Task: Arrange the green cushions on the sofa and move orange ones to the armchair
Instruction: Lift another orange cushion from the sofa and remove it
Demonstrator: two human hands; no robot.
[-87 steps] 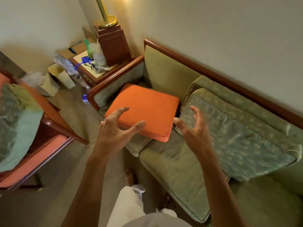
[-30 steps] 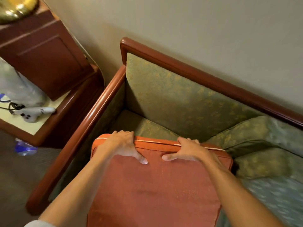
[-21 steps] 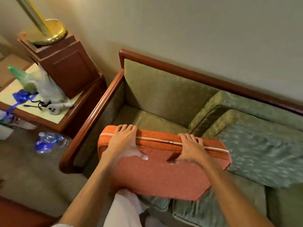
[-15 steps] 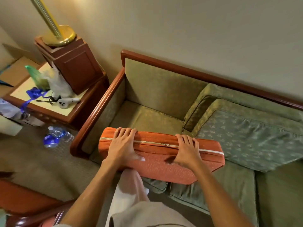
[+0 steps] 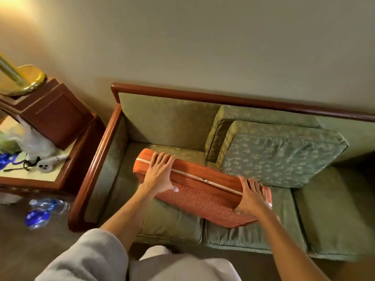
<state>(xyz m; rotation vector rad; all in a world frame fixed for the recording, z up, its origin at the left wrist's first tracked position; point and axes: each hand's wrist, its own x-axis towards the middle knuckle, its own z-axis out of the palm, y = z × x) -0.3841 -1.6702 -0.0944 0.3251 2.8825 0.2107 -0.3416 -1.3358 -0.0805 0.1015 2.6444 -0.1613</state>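
Observation:
An orange cushion with a pale zip along its upper edge is held on edge above the seat of the green sofa. My left hand grips its left end and my right hand grips its right end, fingers over the zipped edge. A green patterned cushion leans on the sofa back to the right, with another green cushion behind it. The armchair is out of view.
A wooden side table stands left of the sofa, carrying a wooden box with a brass lamp base, a plastic bag and a white handset. A plastic water bottle lies on the carpet. The wall runs behind the sofa.
Both hands took hold of the orange cushion that lay flat on the sofa seat, tipped it up on edge and drew it back off the seat toward me. My view pulled back from the sofa.

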